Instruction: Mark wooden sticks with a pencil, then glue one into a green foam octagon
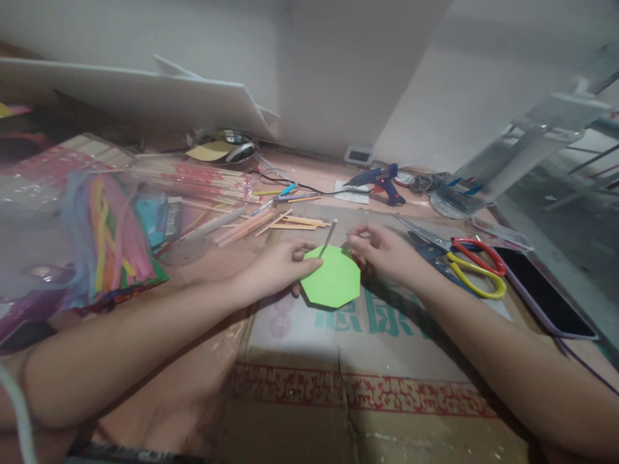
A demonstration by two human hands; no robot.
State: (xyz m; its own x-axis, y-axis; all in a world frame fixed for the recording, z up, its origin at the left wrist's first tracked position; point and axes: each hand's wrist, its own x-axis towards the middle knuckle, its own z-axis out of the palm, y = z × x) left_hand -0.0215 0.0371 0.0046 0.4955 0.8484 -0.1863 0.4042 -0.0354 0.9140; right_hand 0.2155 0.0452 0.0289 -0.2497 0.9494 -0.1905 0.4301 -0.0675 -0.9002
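A bright green octagonal piece of paper [336,280] is held over the cardboard by my left hand [285,264], closed with the thumb on top of its left edge. A thin dark stick [329,235] with a pale tip slants up from beside that thumb, crossing the paper's upper edge. My right hand [380,248] is at the paper's upper right edge, fingers curled and thumb close to the index finger. Whatever may be between those fingertips is too small to make out.
Printed cardboard [411,361] lies beneath the hands. Scissors [471,258], a phone [549,293] and a clear cylinder [507,158] stand or lie rightward. Behind are a blue glue gun [380,180] and loose wooden sticks [300,222]. Colourful pipe cleaners [113,238] lie left.
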